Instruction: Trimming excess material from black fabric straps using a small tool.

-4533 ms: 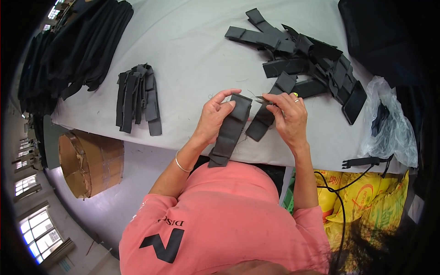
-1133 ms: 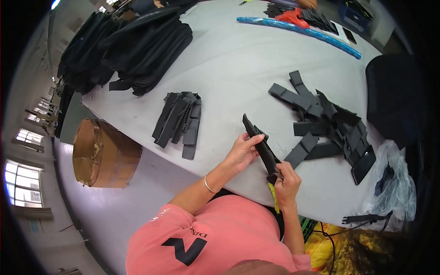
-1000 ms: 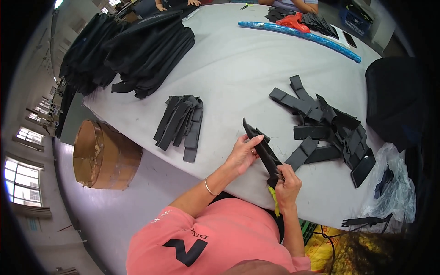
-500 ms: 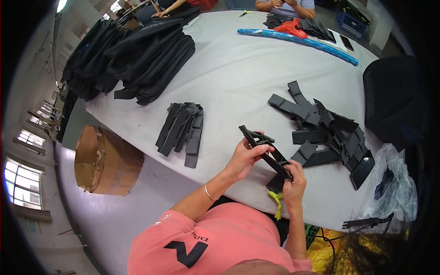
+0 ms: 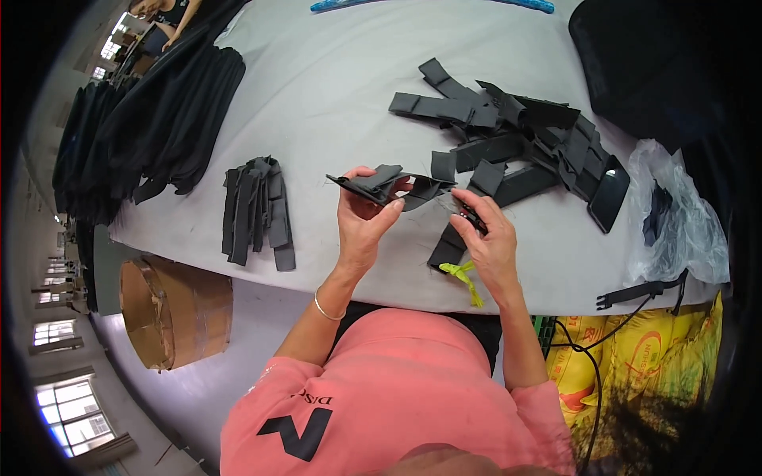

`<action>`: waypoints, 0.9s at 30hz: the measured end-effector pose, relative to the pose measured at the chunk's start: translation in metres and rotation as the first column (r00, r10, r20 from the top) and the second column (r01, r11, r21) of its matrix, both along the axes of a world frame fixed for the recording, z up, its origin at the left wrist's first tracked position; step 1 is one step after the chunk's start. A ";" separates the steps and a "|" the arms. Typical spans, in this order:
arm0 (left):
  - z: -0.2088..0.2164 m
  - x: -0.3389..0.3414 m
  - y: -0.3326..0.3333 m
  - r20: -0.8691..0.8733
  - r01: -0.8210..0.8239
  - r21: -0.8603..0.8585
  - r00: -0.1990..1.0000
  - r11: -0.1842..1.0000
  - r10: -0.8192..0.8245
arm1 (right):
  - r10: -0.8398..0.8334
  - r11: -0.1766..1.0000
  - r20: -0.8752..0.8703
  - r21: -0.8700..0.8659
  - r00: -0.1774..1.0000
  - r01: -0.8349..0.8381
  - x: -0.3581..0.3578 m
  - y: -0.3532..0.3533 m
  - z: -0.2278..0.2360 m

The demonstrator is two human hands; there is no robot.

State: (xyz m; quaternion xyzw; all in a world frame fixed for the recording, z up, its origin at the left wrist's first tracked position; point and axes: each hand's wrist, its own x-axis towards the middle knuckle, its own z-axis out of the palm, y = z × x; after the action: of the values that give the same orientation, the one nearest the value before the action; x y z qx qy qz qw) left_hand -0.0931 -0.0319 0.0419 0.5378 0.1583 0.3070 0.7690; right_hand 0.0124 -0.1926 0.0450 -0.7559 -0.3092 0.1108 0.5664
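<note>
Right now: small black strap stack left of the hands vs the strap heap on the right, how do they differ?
The small stack lies neat, its straps roughly parallel; the heap is scattered, its straps crossing at many angles. The stack covers less table than the heap. The stack sits apart from both hands; the heap reaches down to the right hand, while the left hand holds up one folded strap. Both are black strap pieces on the same grey table.

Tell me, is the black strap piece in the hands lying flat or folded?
Folded: the black strap piece, pinched by the left hand and right hand, bends over itself above the table.
</note>
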 end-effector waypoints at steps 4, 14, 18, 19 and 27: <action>0.001 0.000 -0.004 -0.009 0.011 0.051 1.000 0.999 -0.011 | -0.037 0.999 0.041 -0.016 0.998 0.038 -0.006 0.001 0.003; -0.002 -0.001 -0.010 -0.033 0.009 0.188 0.999 0.982 -0.003 | -0.078 0.983 0.327 -0.134 0.942 0.128 -0.007 0.005 0.000; -0.003 -0.002 -0.010 -0.048 0.003 0.196 0.999 0.981 0.007 | -0.085 0.981 0.311 -0.143 0.947 0.134 -0.009 0.005 0.000; -0.003 -0.003 -0.010 -0.047 0.002 0.196 0.999 0.981 0.007 | -0.080 0.980 0.311 -0.150 0.947 0.132 -0.009 0.005 0.000; 0.000 -0.006 -0.013 -0.053 0.001 0.212 0.999 0.977 0.010 | -0.071 0.983 0.347 -0.134 0.935 0.124 -0.010 0.004 0.000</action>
State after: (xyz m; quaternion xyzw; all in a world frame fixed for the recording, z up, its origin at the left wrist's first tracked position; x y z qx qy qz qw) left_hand -0.0990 -0.0451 0.0416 0.6244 0.1463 0.3094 0.7021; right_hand 0.0020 -0.1883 0.0450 -0.8194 -0.3553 -0.0265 0.4490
